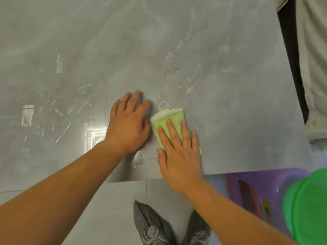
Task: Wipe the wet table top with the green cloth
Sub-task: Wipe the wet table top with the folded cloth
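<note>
The grey marbled table top (230,106) fills most of the head view. Water streaks and droplets (58,117) glisten across its left and middle parts. A folded green cloth (165,121) with a white edge and a white loop lies flat near the front edge. My right hand (178,152) presses flat on the cloth, fingers spread over it. My left hand (128,124) rests palm down on the bare table just left of the cloth, fingers apart, holding nothing.
Below the table's front edge are the pale tiled floor (113,206) and my grey shoes (152,227). A purple plastic stool (261,190) and a green plastic basin (307,209) stand at the lower right. Another person's pale shirt (313,68) shows at the right edge.
</note>
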`<act>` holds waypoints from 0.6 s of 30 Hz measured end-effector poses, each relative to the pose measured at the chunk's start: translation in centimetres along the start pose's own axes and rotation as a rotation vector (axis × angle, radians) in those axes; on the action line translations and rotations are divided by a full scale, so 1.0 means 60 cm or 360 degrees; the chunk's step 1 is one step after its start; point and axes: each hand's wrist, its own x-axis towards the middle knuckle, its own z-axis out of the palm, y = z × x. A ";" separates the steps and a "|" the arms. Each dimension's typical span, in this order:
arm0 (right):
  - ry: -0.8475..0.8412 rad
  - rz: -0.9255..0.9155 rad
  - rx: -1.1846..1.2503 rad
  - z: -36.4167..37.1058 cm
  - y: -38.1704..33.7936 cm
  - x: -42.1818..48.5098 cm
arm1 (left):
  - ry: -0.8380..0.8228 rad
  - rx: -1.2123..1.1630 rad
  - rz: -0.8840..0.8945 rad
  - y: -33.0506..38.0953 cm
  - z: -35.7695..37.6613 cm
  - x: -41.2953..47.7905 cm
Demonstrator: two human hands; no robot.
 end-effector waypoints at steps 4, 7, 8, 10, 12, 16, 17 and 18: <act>0.0187 0.0302 -0.0109 -0.036 0.094 0.139 | -0.0090 0.0084 -0.0139 -0.005 -0.004 0.029; 0.0218 0.0452 -0.0095 -0.040 0.092 0.166 | -0.0091 0.0146 -0.0156 -0.001 -0.007 0.039; 0.0201 0.0362 -0.0120 -0.035 0.077 0.142 | -0.0093 0.0162 -0.0159 0.001 -0.009 0.040; 0.0074 0.0045 -0.0165 -0.028 0.057 0.073 | -0.0102 0.0182 -0.0161 0.002 -0.016 0.043; -0.0052 -0.0221 -0.0198 -0.034 0.090 0.065 | -0.0131 0.0182 -0.0148 0.000 -0.024 0.043; 0.0132 0.0280 -0.0178 -0.071 0.165 0.223 | -0.0127 0.0235 -0.0102 -0.003 -0.035 0.054; 0.0133 0.0430 -0.0129 -0.078 0.165 0.251 | -0.0107 0.0242 -0.0110 -0.004 -0.038 0.061; 0.0158 0.0482 -0.0133 -0.075 0.160 0.262 | -0.0089 0.0248 -0.0120 -0.003 -0.039 0.071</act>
